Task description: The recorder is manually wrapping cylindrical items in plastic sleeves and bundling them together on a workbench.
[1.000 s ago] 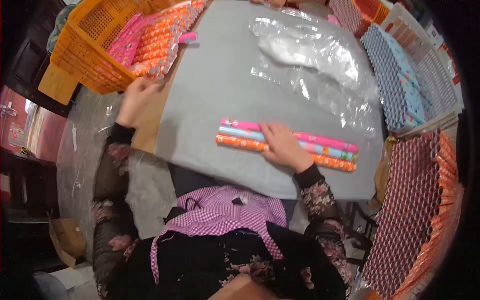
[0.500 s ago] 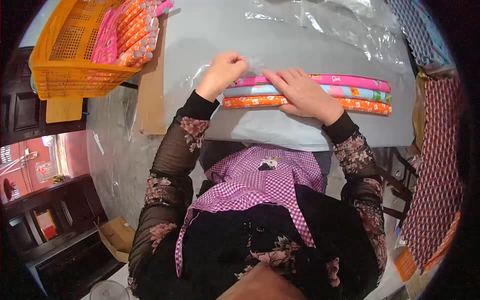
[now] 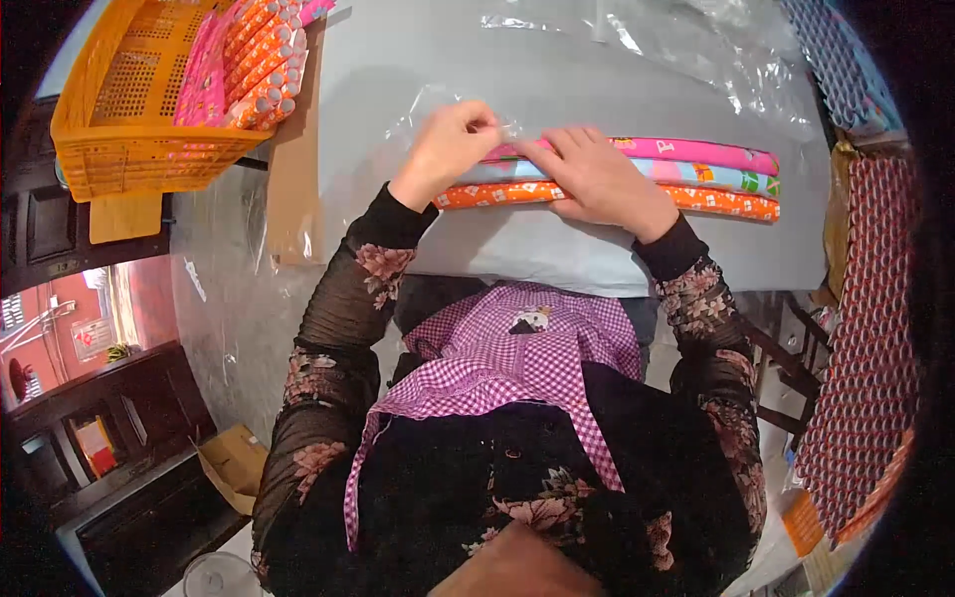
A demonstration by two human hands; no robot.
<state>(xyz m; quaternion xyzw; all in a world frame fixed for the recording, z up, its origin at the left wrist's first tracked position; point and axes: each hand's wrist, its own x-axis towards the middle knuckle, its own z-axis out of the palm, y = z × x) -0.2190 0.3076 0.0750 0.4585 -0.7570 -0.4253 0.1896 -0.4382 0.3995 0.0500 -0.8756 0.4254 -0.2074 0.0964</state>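
Observation:
Three printed paper rolls, pink (image 3: 701, 155), light blue (image 3: 711, 176) and orange (image 3: 502, 194), lie side by side on a grey-covered table (image 3: 557, 249). My right hand (image 3: 600, 181) rests across their middle, fingers stretched and palm down, its thumb reaching left over the pink roll. At the rolls' left end my left hand (image 3: 448, 149) is closed in a pinch. Thin clear plastic film (image 3: 428, 99) shows around its fingers and appears gripped there. How far the film extends over the rolls I cannot tell. My left hand hides the left end of the pink and blue rolls.
An orange plastic basket (image 3: 164, 164) at the upper left holds several orange and pink rolls (image 3: 264, 65). Brown cardboard (image 3: 293, 204) lies along the table's left edge. Clear plastic sheets (image 3: 686, 55) spread at the back right. Stacks of patterned rolls (image 3: 860, 338) stand at the right.
My left hand has shifted slightly, and the clear film beside it stands higher. My right hand has moved a little left and up along the rolls, which have also shifted slightly up.

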